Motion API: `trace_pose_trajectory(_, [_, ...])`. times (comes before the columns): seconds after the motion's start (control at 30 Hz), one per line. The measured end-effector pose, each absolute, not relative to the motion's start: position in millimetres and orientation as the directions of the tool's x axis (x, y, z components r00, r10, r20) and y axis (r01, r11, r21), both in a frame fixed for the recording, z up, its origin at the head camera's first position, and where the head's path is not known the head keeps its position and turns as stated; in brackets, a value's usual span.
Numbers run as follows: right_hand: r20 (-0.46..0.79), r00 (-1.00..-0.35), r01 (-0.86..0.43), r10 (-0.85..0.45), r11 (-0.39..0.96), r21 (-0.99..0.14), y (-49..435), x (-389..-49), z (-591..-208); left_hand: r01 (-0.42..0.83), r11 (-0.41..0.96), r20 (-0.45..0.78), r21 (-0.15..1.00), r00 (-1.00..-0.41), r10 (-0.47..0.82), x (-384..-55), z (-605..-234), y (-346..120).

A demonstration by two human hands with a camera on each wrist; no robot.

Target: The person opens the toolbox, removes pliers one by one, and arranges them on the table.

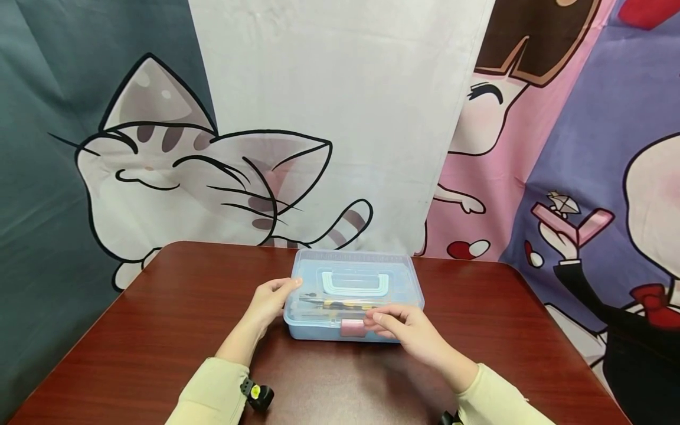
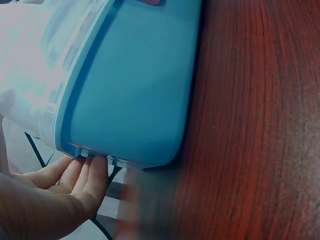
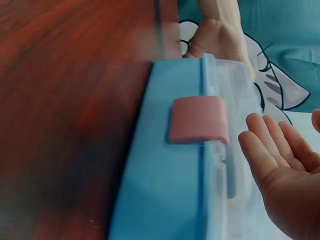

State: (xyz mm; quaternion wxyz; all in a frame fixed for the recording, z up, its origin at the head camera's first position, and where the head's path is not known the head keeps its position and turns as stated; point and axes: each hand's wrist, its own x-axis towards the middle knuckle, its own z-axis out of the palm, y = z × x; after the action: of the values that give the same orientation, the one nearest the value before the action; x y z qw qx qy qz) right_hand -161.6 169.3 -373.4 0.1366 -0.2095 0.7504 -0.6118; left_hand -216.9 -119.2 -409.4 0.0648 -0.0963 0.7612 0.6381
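A light-blue plastic storage box [image 1: 319,332] sits on the table, its clear lid down. A pink latch [image 1: 353,327] is on its front, and a pale-blue handle [image 1: 355,293] lies flat on the lid. Through the lid I see thin pen-like items [image 1: 340,304]. My left hand [image 1: 270,304] holds the box's left end, thumb over the lid; the fingers [image 2: 98,175] touch the side wall under the rim in the left wrist view. Just right of the latch, my right hand [image 1: 406,330] hovers with fingers loosely bent. In the right wrist view its fingers [image 3: 255,150] hold nothing.
The red-brown wooden table [image 1: 175,354] extends around the box on both sides and in front. Behind its far edge hangs a cloth backdrop [image 1: 340,88] with cartoon figures. A black wrist camera [image 1: 260,395] is strapped to the left wrist.
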Motion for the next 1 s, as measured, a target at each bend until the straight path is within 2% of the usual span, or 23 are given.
trace_pose_trajectory(0.23, [-0.021,-0.861,-0.067,-0.509,0.155,-0.986,168,-161,-386,-0.224,0.168,-0.218,0.96,-0.974,-0.058,-217,-409,-120])
trace_pose_trajectory(0.67, [-0.243,-0.833,0.23,-0.497,0.089,-0.969,167,-160,-406,-0.23,0.15,-0.223,0.962,-0.973,-0.062,-217,-411,-119])
trace_pose_trajectory(1.0, [-0.36,-0.818,0.343,-0.448,0.123,-0.931,164,-158,-417,-0.224,0.148,-0.216,0.963,-0.974,-0.067,-217,-410,-119])
